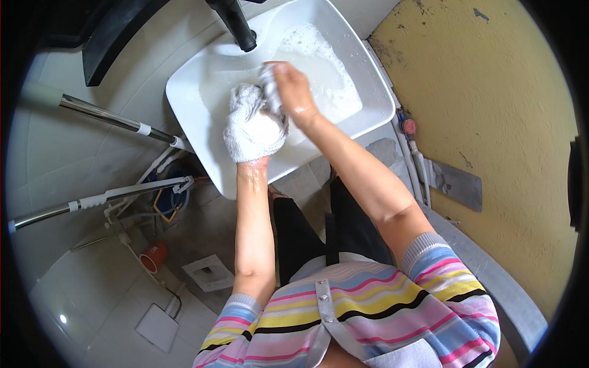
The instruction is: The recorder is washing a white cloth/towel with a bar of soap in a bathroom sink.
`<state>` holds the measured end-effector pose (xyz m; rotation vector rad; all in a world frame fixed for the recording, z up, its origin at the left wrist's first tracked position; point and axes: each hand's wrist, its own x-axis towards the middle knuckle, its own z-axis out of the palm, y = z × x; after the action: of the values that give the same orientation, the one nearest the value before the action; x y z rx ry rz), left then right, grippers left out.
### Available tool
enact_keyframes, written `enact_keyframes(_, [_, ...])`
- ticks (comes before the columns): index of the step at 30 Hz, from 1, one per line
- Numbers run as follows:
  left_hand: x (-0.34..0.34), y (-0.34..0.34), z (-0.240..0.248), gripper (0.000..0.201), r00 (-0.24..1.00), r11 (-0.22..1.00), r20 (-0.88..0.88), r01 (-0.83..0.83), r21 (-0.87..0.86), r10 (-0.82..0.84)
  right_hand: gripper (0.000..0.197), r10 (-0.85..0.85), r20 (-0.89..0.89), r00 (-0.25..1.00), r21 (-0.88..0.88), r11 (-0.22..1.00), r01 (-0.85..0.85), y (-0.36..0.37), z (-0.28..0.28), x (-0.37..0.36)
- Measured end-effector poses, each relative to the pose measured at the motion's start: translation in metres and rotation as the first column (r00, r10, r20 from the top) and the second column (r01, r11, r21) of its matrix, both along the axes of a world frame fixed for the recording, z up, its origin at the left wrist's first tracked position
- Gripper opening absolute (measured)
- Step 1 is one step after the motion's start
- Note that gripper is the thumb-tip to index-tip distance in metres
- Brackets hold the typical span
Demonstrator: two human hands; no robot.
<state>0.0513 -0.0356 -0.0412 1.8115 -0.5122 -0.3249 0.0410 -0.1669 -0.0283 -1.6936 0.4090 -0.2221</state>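
Note:
A wet white terry towel (245, 132) is bunched over my left hand (254, 163) above the near left part of the sink. Only the wrist and the heel of that hand show; its fingers are hidden under the cloth. A smooth, rounded white patch sits against the towel, and I cannot make out what it is. My right hand (294, 91) is closed on a bunched part of the white cloth beside it, slightly blurred. Both hands are over the white sink (199, 144), which holds cloudy water with suds (340, 80) on its right side.
A black faucet (236, 27) reaches over the sink's far edge. Metal poles (110, 115) cross at the left. Below them are a red cup-like container (153, 256) and a floor drain (209, 273). A yellow wall (491, 92) with pipes (420, 165) stands close on the right.

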Motion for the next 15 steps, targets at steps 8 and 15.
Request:
enact_keyframes(8, [-0.015, 0.009, 0.028, 0.040, 0.956, 0.864, -0.284, -0.201, -0.461, 0.071, 0.029, -0.002, -0.152, 0.988, 0.987, 0.043, 0.152, -0.018, -0.005, -0.030])
enact_keyframes(15, [-0.014, 0.032, -0.020, 0.050, 0.479, 0.508, -0.843, -0.678, -0.532, -0.243, 0.026, -0.125, -0.214, 0.969, 0.907, 0.343, 0.244, 0.040, 0.041, -0.014])
